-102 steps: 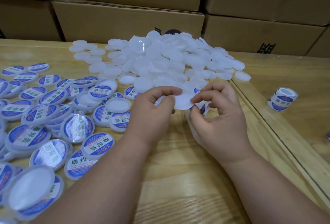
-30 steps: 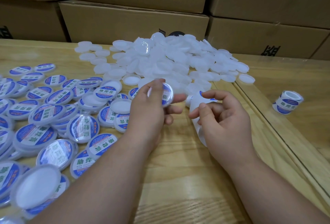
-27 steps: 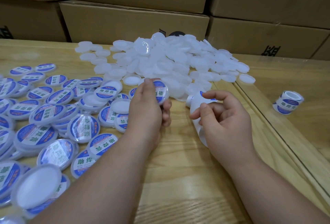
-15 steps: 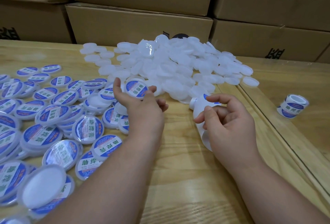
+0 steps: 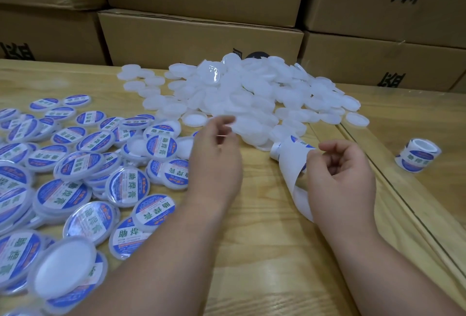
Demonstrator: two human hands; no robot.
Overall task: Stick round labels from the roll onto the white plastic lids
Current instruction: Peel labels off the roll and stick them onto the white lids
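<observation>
Just beyond the left hand (image 5: 214, 162) lies the heap of bare white lids (image 5: 252, 94) — thin, translucent plastic discs with shallow rims, piled loosely. That hand is blurred, its fingers relaxed and holding nothing, tips near the heap's closest edge. The right hand (image 5: 340, 172) has its fingers curled at the label roll (image 5: 290, 149); its glossy white backing strip (image 5: 295, 184) curls under the palm. Left of both hands spread the labelled lids (image 5: 126, 184), blue and white, shiny. Well right of the right hand stands a second roll (image 5: 418, 155). Risk, as I judge it: slick lids could slide and nest, so two come up together, or a label could land off-centre.
</observation>
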